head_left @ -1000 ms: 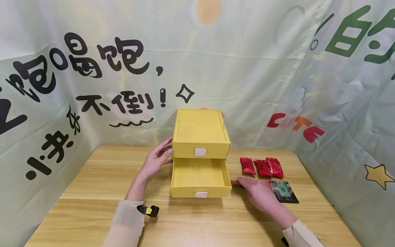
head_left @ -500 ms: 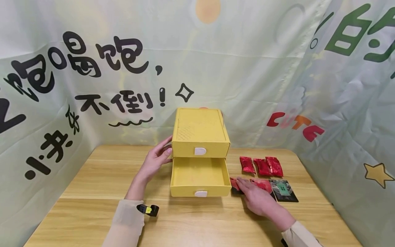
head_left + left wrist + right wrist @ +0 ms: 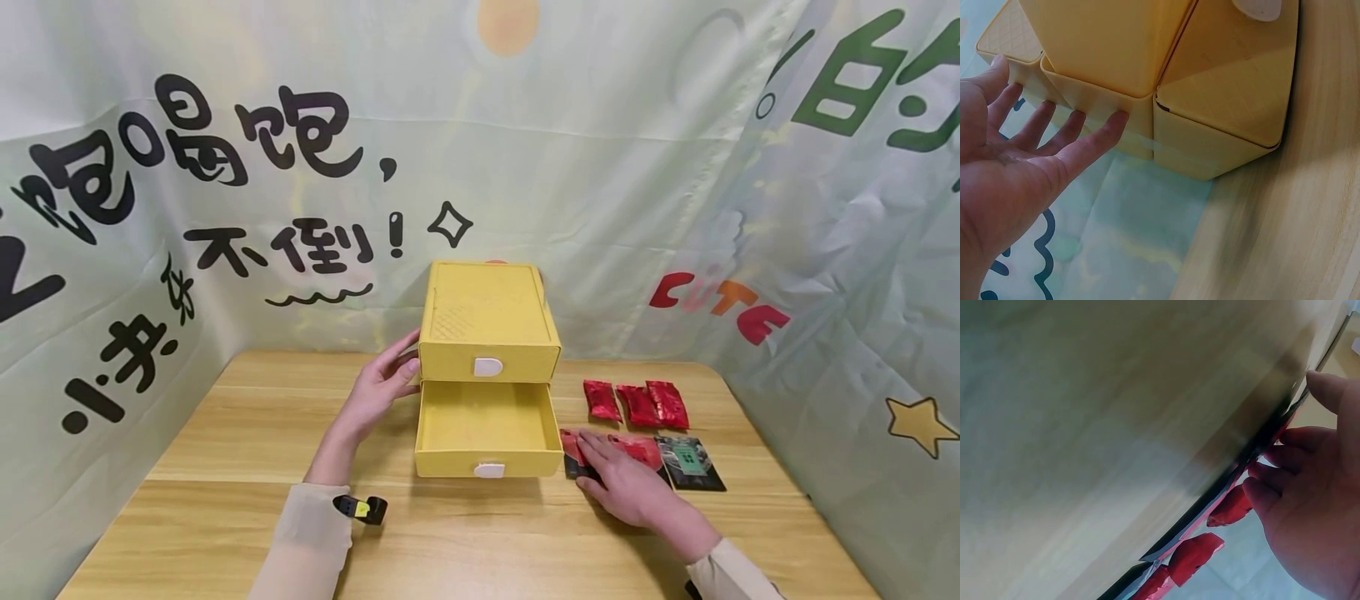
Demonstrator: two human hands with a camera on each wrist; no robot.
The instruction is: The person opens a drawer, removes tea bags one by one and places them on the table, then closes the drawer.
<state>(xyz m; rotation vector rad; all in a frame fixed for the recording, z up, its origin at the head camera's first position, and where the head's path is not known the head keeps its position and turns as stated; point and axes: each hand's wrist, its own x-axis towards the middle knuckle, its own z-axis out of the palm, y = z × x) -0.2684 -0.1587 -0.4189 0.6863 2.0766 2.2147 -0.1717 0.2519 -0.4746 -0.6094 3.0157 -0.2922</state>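
A yellow drawer chest (image 3: 487, 304) stands mid-table with white tabs on its fronts. Its middle drawer (image 3: 450, 465) is pulled out, and no items show inside. The left wrist view shows a closed bottom drawer (image 3: 1229, 69), hidden in the head view. My left hand (image 3: 378, 390) touches the chest's left side with spread, nearly straight fingertips. Right of the drawer, my right hand (image 3: 628, 485) rests its extended fingers on a flat red-and-black packet (image 3: 572, 457). Another red-and-black packet (image 3: 639, 450) lies partly under that hand, beside a black packet with a green label (image 3: 688, 463).
Three small shiny red packets, among them a left one (image 3: 602, 402) and a right one (image 3: 667, 406), lie behind the flat packets. A printed cloth backdrop (image 3: 600, 183) rises around the wooden table (image 3: 262, 433) at the back and sides.
The left packet, seen edge-on beneath my right fingers earlier, now lies flat beside the drawer. My right hand has loosened and its thumb has spread forward. The left hand stays put.
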